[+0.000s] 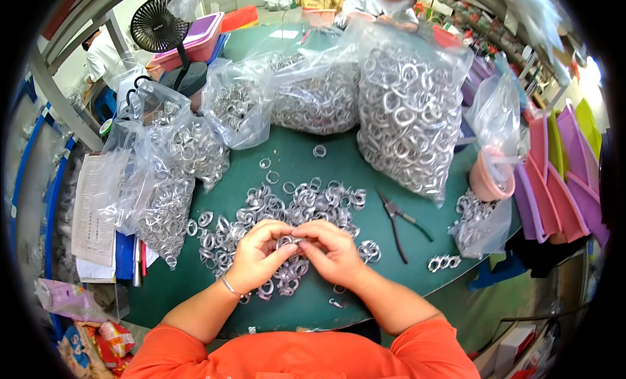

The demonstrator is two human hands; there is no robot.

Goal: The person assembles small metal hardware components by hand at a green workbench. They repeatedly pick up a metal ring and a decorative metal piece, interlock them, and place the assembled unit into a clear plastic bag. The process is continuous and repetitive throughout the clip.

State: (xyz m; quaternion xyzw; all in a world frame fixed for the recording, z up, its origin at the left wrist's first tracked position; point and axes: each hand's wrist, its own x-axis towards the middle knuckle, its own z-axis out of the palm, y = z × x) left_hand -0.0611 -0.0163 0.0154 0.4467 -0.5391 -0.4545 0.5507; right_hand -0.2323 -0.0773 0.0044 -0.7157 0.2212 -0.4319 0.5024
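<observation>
Silver ring (287, 243) – small, axis unclear – pinched between left hand (257, 256), right hand (332, 252), over ring pile (287, 213).

silver rings (287, 213), green table (306, 167), black fan (158, 24)

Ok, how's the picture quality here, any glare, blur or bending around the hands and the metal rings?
Head view: fisheye bends the green table edge, and the corners go black. The hands, left hand and right hand, look sharp with the metal rings between them. The clear bags of rings show bright glare. The background is soft.
</observation>
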